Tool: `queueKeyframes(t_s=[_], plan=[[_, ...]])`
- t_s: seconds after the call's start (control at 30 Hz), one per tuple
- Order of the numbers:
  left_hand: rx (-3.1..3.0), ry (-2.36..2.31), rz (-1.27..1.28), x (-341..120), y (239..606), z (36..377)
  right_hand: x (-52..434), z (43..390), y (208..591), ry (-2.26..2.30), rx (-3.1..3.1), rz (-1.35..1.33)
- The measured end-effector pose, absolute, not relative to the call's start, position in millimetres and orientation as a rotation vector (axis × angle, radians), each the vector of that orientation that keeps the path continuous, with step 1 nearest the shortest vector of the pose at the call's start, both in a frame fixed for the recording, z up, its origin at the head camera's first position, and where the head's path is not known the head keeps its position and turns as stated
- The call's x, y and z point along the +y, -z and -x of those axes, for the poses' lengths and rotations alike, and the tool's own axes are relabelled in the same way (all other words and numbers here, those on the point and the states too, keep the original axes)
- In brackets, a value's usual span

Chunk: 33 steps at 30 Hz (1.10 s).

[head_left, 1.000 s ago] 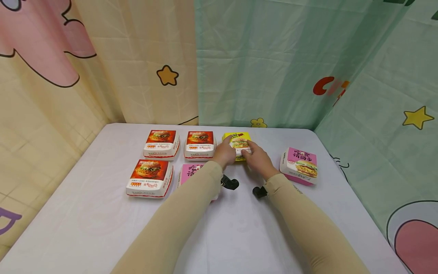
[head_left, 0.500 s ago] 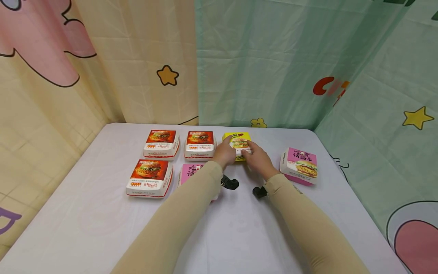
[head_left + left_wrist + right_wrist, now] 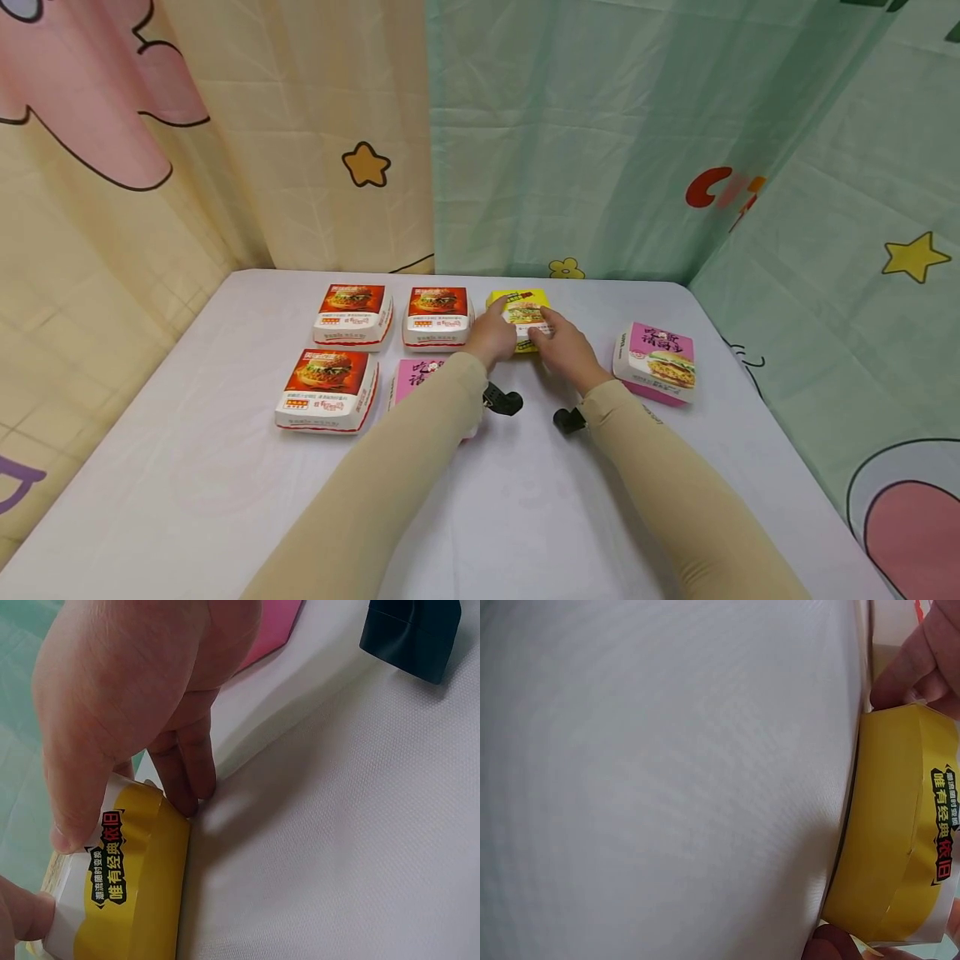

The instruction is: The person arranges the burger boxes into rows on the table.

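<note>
A yellow-and-white burger box (image 3: 527,312) lies on the white table near its back edge, held between both hands. My left hand (image 3: 492,336) grips its left side. In the left wrist view the thumb of that hand lies on the top of the box (image 3: 127,885), and its fingers reach down the side to the tablecloth. My right hand (image 3: 567,348) grips the right side, its thumb near the front of the lid. In the right wrist view the yellow wall of the box (image 3: 881,825) sits on the cloth, with fingertips at both ends.
Left of the hands stand three red-and-white burger boxes, one at far left (image 3: 352,315), one beside the left hand (image 3: 438,317), one in front (image 3: 328,392). A pink box (image 3: 411,375) is partly hidden under the left forearm. Another pink box (image 3: 656,362) stands at right. Curtains hang behind.
</note>
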<state>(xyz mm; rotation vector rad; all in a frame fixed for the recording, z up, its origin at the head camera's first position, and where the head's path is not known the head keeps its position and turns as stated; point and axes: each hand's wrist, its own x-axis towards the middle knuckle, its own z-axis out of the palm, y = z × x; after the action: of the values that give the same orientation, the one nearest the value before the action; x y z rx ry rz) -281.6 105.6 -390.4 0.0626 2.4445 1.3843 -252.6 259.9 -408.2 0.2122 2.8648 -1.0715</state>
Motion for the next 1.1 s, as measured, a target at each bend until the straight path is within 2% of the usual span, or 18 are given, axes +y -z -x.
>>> queueKeyframes(t_s=[1.1], plan=[[2.4,-1.412,-0.044,101.2,383.0,277.4,260.7,252.9,404.8,1.053,2.808,-0.268]])
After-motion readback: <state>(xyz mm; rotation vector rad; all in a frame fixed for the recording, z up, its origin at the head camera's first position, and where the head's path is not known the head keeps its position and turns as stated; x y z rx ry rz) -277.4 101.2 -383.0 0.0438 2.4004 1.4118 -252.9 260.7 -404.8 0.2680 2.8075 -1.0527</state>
